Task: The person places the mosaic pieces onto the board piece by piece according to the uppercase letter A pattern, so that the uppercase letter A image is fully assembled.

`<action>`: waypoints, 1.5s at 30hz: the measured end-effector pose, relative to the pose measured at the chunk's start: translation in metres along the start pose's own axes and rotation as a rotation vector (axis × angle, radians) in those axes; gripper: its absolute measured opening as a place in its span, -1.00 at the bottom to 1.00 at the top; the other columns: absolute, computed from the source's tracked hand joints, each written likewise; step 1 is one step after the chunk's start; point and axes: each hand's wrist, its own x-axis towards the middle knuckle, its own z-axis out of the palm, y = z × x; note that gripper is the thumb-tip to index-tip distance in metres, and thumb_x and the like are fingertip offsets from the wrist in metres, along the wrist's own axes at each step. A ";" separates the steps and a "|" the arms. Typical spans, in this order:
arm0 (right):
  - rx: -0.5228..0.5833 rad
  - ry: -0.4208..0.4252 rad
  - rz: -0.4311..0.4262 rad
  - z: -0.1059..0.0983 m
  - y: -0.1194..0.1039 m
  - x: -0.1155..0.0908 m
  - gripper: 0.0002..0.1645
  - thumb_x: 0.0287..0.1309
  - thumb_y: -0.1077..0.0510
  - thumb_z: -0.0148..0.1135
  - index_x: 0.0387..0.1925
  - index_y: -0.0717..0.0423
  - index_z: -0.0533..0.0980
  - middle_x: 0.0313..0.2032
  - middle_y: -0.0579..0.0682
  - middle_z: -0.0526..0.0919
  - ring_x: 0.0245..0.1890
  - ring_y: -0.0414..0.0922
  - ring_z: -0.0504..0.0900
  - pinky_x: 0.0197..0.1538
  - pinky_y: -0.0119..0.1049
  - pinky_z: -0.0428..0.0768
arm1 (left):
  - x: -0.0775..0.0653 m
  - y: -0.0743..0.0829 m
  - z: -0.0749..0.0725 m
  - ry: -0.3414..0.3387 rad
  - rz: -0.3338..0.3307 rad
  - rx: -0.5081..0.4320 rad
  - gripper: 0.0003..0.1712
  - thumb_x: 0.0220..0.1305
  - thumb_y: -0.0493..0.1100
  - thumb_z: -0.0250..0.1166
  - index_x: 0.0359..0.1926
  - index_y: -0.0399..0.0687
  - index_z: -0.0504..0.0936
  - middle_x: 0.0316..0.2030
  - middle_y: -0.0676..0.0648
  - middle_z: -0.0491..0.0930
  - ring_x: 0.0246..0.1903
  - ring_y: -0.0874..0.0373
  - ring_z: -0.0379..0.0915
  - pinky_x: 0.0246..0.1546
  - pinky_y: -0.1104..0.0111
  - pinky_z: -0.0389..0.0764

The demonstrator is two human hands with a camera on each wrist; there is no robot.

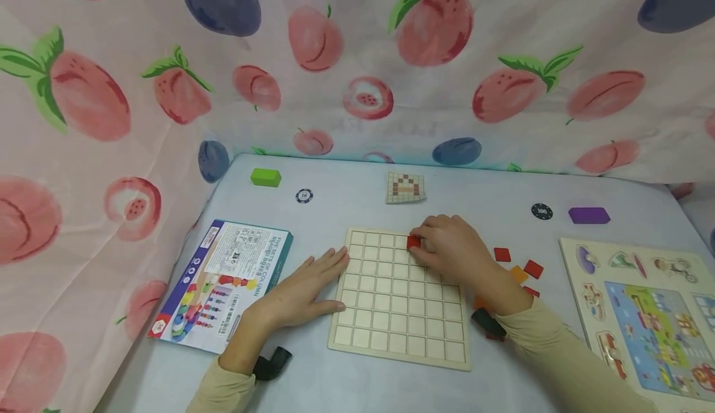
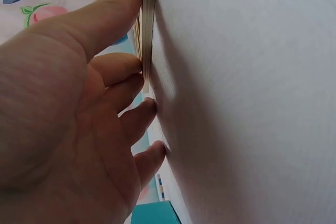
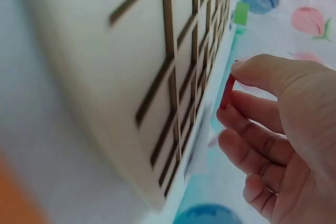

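A square wooden grid board point(image 1: 385, 301) lies flat in the middle of the table. My right hand point(image 1: 452, 248) is over its far right part and pinches a red square tile point(image 1: 413, 241) between thumb and fingertips. In the right wrist view the red tile point(image 3: 228, 91) is seen edge-on, tilted beside the board point(image 3: 157, 77). At the board's left edge rests my left hand point(image 1: 301, 292), fingers extended, with thumb and fingertips touching the rim. The left wrist view shows the left hand's fingers point(image 2: 128, 69) against the board's side point(image 2: 148, 30).
Several red tiles point(image 1: 533, 269) and an orange tile point(image 1: 518, 274) lie right of the board. Behind it is a small pattern card point(image 1: 405, 188). A boxed toy point(image 1: 223, 282) sits left, a picture puzzle board point(image 1: 642, 320) right. Green point(image 1: 265, 177) and purple blocks point(image 1: 589, 215) stand farther back.
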 end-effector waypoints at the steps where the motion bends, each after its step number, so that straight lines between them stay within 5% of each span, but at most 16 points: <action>1: 0.004 0.005 -0.013 0.002 -0.001 0.002 -0.68 0.29 -0.03 0.48 -0.03 0.05 0.80 -0.11 0.00 0.81 -0.08 0.01 0.74 -0.02 -0.03 0.67 | 0.000 0.000 0.000 0.001 0.003 0.001 -0.01 0.46 0.07 0.38 0.70 -0.10 0.10 0.73 -0.06 -0.03 0.74 -0.13 -0.16 0.74 -0.16 -0.07; 24: 0.011 0.012 -0.017 0.015 -0.003 0.012 -0.84 0.29 -0.03 0.52 -0.18 -0.10 0.81 -0.19 -0.11 0.82 -0.17 -0.07 0.73 -0.04 -0.07 0.69 | 0.002 0.005 0.000 0.015 0.036 0.016 -0.01 0.44 0.06 0.40 0.68 -0.14 0.14 0.72 -0.11 0.01 0.73 -0.16 -0.12 0.72 -0.20 -0.02; 38: -0.027 -0.075 0.186 -0.005 0.035 -0.043 -0.63 0.35 -0.01 0.42 0.11 -0.01 0.74 0.07 0.03 0.79 0.13 0.08 0.72 0.20 0.17 0.67 | -0.001 0.002 0.000 0.001 0.013 -0.003 -0.02 0.45 0.08 0.39 0.69 -0.12 0.13 0.73 -0.08 0.00 0.73 -0.15 -0.13 0.73 -0.18 -0.04; 45: -0.008 -0.051 0.238 -0.017 0.064 -0.074 -0.60 0.27 0.05 0.48 0.11 0.04 0.74 0.08 0.15 0.76 0.07 0.17 0.73 0.13 0.23 0.71 | -0.002 0.003 -0.001 0.003 0.009 -0.012 -0.02 0.45 0.08 0.39 0.69 -0.12 0.14 0.73 -0.07 0.00 0.73 -0.15 -0.14 0.73 -0.18 -0.05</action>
